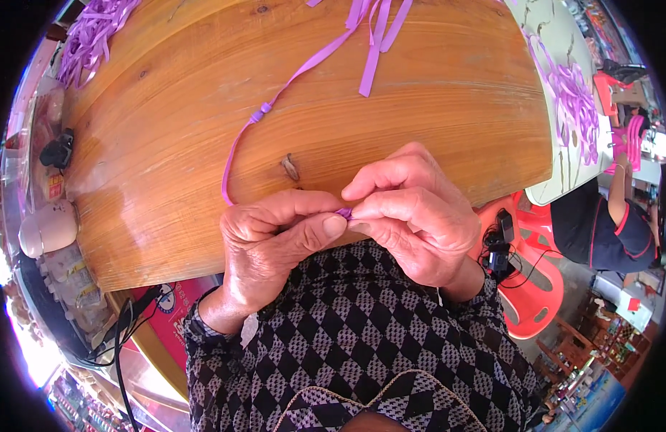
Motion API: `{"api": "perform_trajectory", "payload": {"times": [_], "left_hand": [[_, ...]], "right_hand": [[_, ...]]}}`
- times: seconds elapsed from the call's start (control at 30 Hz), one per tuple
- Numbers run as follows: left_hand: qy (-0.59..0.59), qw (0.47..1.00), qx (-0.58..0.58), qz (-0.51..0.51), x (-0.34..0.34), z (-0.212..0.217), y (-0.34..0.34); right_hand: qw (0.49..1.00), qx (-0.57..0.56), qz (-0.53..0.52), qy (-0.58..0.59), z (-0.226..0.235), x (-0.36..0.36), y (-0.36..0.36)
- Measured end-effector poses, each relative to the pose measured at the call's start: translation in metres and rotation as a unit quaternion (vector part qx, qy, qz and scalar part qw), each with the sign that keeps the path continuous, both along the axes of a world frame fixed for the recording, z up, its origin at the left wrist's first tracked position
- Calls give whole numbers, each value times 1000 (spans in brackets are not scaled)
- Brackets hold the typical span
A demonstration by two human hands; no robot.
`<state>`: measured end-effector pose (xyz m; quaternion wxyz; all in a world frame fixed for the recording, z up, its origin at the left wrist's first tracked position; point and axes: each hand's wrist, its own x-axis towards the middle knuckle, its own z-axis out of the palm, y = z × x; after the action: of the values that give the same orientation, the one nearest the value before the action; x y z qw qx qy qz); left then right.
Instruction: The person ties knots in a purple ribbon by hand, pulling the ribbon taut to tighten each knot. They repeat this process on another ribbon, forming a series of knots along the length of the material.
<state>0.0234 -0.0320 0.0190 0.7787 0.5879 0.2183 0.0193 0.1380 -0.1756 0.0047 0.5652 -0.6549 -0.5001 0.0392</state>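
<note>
Checkered black-and-white fabric of my blouse (361,338) fills the bottom of the view, and just above it my two hands meet over the near edge of the big round wooden table (167,180). Between them sits the end of a thin purple ribbon strap (345,212), only a small tip of it showing where my fingers come together. My left hand (275,241) has its thumb and forefinger closed on that tip, thumb lying flat along the underside. My right hand (412,216) is curled from the other side, its fingertips pressed together on the same tip, so both hands are pinched shut on the strap and touching each other.

From my left hand the strap loops away across the wood, up and to the right, past a small purple plastic slider (260,113) threaded on it, toward a loose bunch of purple strap ends (376,29) at the far edge of the table. A dark knot in the wood (290,166) lies just beyond my knuckles.

Farther out, a heap of purple straps (95,29) rests at the far left of the table. To the right, a second pale table (563,43) carries another pile of purple straps (574,97), with a red plastic chair (541,288) below it and a person in a dark shirt (599,230) seated beside that.
</note>
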Motion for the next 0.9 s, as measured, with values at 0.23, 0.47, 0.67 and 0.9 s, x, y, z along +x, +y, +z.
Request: {"api": "perform_trajectory", "payload": {"times": [0.23, 0.47, 0.67, 0.9], "left_hand": [[-116, 990, 81, -23, 3, -8, 4], [-66, 997, 36, -17, 1, 5, 0], [14, 999, -36, 10, -1, 1, -4], [-8, 990, -135, 38, 1, -2, -4]], "right_hand": [[1000, 10, 16, 15, 3, 2, 0], [1000, 20, -3, 13, 5, 2, -1], [999, 36, 12, -7, 1, 2, -2], [999, 32, 13, -10, -1, 2, 1]]}}
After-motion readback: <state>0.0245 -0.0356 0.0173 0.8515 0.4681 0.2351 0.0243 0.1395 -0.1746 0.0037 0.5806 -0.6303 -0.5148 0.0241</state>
